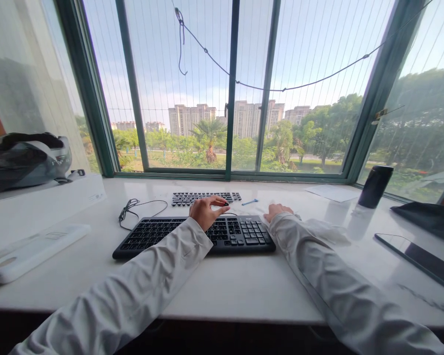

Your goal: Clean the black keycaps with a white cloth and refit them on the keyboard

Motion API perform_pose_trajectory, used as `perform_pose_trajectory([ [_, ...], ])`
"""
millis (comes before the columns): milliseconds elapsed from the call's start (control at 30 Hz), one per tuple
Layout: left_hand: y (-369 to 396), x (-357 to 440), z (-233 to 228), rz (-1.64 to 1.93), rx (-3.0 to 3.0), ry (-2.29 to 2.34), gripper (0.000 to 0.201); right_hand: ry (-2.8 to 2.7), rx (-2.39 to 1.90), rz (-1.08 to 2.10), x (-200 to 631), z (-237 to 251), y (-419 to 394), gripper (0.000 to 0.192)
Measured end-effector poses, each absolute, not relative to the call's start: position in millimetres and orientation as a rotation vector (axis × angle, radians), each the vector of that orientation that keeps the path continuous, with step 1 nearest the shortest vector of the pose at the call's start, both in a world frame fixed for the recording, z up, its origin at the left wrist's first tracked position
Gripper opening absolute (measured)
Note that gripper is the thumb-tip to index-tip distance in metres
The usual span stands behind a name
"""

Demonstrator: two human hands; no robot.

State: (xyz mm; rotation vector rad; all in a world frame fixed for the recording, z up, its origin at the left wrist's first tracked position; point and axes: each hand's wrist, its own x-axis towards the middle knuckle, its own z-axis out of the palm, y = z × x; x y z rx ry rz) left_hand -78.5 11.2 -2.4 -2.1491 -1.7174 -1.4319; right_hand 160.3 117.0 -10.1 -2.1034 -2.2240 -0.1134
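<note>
Left hand [204, 211] hovered over the far edge of the black full-size plastic keyboard [196, 235], fingers curled loosely and thumb and index pinched on a small dark piece at about the tip. It looked like a keycap, but it was too small to confirm. Right hand [277, 211] lay at the keyboard's far right corner, just past the number pad. Its fingers were mostly hidden behind the sleeve, so I couldn't tell whether they held anything.

The full-size keyboard sat flat on the white glossy desk [222, 286], centred in front of the person. A second, smaller black slab of keys [206, 197] lay just behind it, near the window. A thin black cable [133, 209] coiled to the left of both. A small light-blue tool [250, 201] lay on the desk between the two hands, beyond the keyboard.

Risks as I judged them:
- The pinch was fingertip-only; a slip could have dropped the small piece between the keys or onto the desk.
- Left sleeve draped across the key rows and could have snagged or pressed keys.
- The dark cylindrical cup [375, 186] stood well to the right, with a dark flat tablet [416, 256] nearer the right elbow; a wide arm sweep could have knocked either.
</note>
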Motion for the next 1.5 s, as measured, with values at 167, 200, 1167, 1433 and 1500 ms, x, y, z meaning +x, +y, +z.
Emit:
perform_pose_trajectory([
  [167,10,-79,-2,-1.39,-2.12,-1.728,0.024,-2.222,-2.067,-0.082,158,-9,118,0.034],
  [200,10,-79,-2,-1.387,-2.118,-1.73,0.022,-2.211,-2.052,-0.1,156,-7,117,0.034],
  [1167,-4,-65,0,-1.429,-2.174,-1.512,0.023,-1.423,-0.508,1.631,83,-16,66,0.035],
  [1433,-4,-65,1,-1.443,-2.229,-1.49,0.024,-1.345,-0.488,1.671,83,-14,65,0.034],
  [1500,-4,-66,2,-1.456,-2.244,-1.483,0.024,-1.33,-0.475,1.688,83,-14,65,0.032],
])
